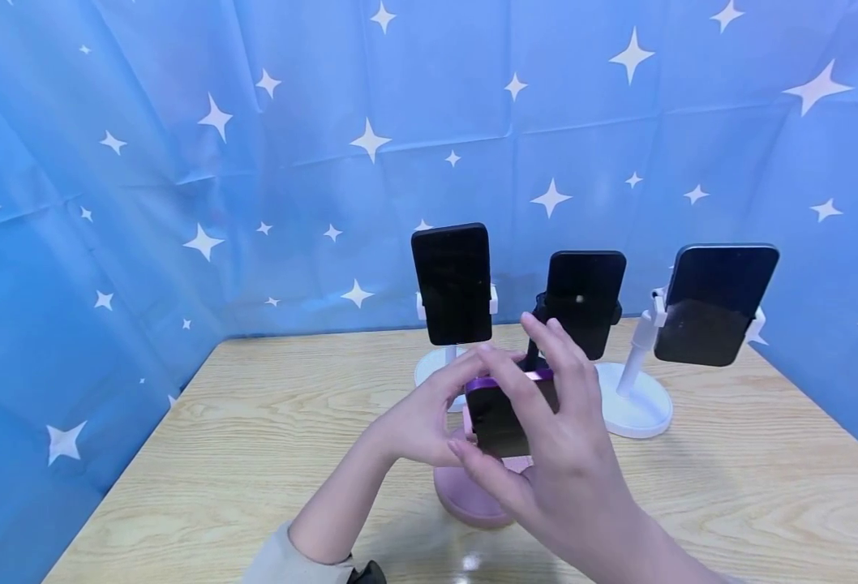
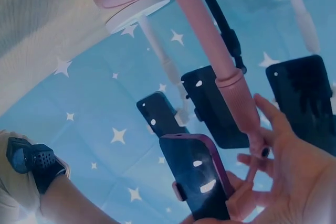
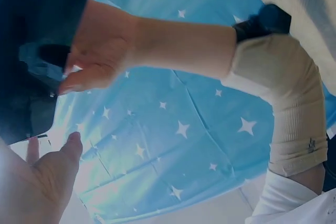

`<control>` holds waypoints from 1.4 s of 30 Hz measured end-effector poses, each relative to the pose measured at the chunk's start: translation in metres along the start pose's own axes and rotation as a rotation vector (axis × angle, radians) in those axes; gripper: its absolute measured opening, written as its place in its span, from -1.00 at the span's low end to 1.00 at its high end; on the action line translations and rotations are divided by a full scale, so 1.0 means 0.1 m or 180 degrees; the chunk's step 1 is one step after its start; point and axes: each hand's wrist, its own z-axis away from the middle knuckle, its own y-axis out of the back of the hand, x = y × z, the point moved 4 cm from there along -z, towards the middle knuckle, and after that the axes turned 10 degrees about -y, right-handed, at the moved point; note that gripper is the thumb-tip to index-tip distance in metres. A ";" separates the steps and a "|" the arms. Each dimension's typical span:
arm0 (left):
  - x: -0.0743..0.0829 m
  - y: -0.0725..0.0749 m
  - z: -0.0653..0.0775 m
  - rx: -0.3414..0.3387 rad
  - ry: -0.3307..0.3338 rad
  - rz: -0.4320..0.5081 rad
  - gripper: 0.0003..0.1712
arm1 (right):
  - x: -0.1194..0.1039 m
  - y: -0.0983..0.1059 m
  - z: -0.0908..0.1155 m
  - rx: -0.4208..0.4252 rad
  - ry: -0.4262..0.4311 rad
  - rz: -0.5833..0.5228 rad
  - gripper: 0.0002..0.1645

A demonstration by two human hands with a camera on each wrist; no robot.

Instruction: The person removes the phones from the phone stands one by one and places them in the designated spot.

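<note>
A phone with a purple edge [image 1: 505, 418] sits sideways in the clamp of a pink phone stand [image 1: 465, 491], its dark screen towards me. My left hand [image 1: 425, 422] grips the clamp from the left side; in the left wrist view its fingers lie around the pink joint [image 2: 256, 142] behind the phone. My right hand [image 1: 571, 442] reaches across the front of the phone and holds it, with fingers at the upper edge and the thumb near the lower left. My right hand hides the phone's right end in the head view.
Behind stand a phone on a white stand [image 1: 452, 284], another on a black stand [image 1: 585, 300] and a third on a white stand [image 1: 717, 304] with a round base [image 1: 637, 414]. All rest on a wooden table [image 1: 290, 405] before a blue star-patterned cloth [image 1: 290, 186].
</note>
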 end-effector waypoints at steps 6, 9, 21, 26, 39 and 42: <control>-0.01 -0.01 -0.06 0.0048 -0.0223 -0.0001 -0.24 | -0.25 0.00 -0.17 0.0092 -0.0179 0.0392 -0.43; -0.02 -0.01 -0.07 0.0070 -0.0268 0.0055 -0.29 | -0.28 -0.02 -0.19 0.0184 -0.0149 0.0535 -0.43; -0.06 0.02 -0.06 -0.0028 -0.0361 0.0004 -0.37 | -0.17 -0.12 -0.12 0.0431 -0.0154 0.1051 -0.50; -0.06 0.03 -0.06 -0.0043 -0.0407 -0.0096 -0.37 | -0.14 -0.15 -0.10 0.0607 -0.0096 0.1225 -0.50; -0.10 0.04 -0.05 -0.0104 -0.0282 0.0179 -0.45 | -0.13 -0.17 -0.13 0.0720 0.0029 0.1290 -0.67; -0.11 0.04 -0.05 -0.0116 -0.0257 0.0251 -0.48 | -0.13 -0.17 -0.13 0.0692 0.0017 0.1238 -0.70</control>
